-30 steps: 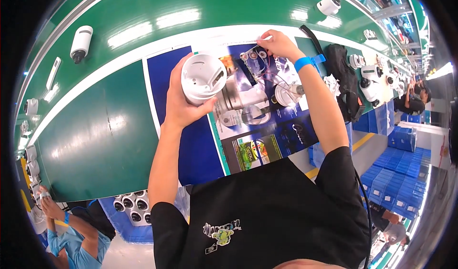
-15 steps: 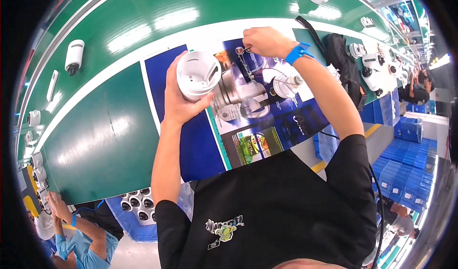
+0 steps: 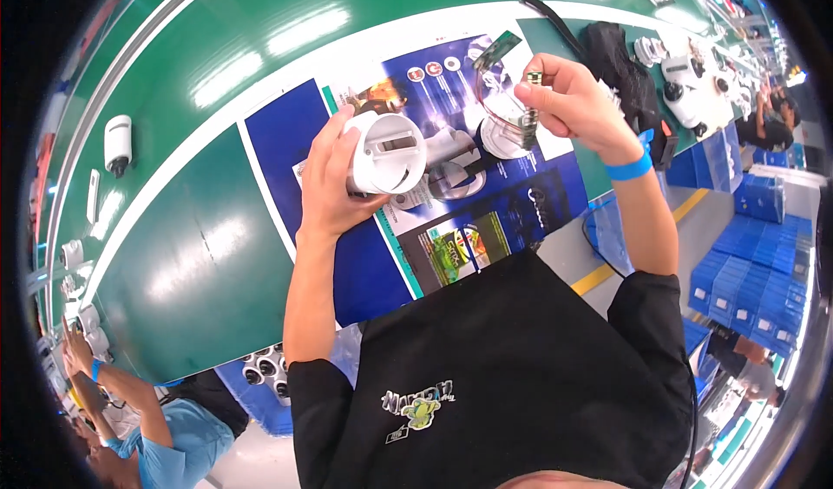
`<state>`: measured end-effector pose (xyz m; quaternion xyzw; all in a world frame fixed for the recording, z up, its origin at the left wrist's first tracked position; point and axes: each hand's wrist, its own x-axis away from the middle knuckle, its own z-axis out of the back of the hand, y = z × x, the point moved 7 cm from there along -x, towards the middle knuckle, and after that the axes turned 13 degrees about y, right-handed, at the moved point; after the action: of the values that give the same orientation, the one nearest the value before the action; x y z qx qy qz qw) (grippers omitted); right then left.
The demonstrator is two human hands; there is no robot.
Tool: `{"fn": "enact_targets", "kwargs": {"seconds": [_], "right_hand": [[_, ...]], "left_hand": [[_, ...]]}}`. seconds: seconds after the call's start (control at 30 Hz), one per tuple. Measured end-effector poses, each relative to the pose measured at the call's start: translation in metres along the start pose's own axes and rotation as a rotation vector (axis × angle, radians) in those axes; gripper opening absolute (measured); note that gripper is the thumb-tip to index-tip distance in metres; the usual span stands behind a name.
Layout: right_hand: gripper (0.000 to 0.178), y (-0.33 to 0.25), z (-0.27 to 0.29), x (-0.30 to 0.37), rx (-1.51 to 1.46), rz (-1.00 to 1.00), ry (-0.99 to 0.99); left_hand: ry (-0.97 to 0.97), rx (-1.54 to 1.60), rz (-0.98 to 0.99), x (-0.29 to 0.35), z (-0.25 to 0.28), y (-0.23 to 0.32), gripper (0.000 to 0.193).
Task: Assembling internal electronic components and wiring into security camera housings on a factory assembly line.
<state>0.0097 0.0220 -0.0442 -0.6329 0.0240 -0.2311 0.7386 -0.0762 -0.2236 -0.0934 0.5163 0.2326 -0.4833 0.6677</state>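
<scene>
My left hand (image 3: 326, 185) is wrapped round a white cylindrical housing (image 3: 379, 175), its slotted round end tilted up and to the right. Between thumb and fingers, my right hand (image 3: 577, 107) pinches a small green circuit board (image 3: 530, 126), held upright beside the housing. Thin wires (image 3: 484, 98) curve from near this board to a second, longer green board (image 3: 497, 50) above it. Just left of the pinched board, a white round part (image 3: 501, 140) sits on the printed sheet (image 3: 529, 177); whether the wires join it I cannot tell.
A green mat (image 3: 191, 255) lies left of the printed sheet. Across the white edge strip, a white cylindrical camera (image 3: 118, 142) stands on the green surface. To the right are a black bag (image 3: 616, 72) and several white camera parts (image 3: 685, 98). Another person in blue (image 3: 186, 433) works at lower left.
My right hand has moved right and towards me, lifting the circuit boards with their wires off the sheet. The housing has shifted right and turned in my left hand, its slot now lying level.
</scene>
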Motion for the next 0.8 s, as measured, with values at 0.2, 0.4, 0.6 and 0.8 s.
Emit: {"fn": "enact_targets", "kwargs": {"seconds": [0.2,0.4,0.6,0.8], "right_hand": [[0.019,0.026,0.002,0.033,-0.461,0.09,0.284],[0.012,0.033,0.01,0.057,-0.672,0.382,0.465],[0.009,0.035,0.017,0.073,-0.684,0.471,0.396],[0.008,0.038,0.022,0.072,-0.735,0.457,0.353]], "left_hand": [[-0.012,-0.043,-0.054,-0.013,-0.028,0.016,0.102],[-0.113,0.016,0.162,-0.023,-0.044,0.02,0.11],[-0.182,0.126,0.171,-0.022,-0.076,0.033,0.113],[-0.17,0.118,0.094,-0.02,-0.093,0.035,0.107]]}}
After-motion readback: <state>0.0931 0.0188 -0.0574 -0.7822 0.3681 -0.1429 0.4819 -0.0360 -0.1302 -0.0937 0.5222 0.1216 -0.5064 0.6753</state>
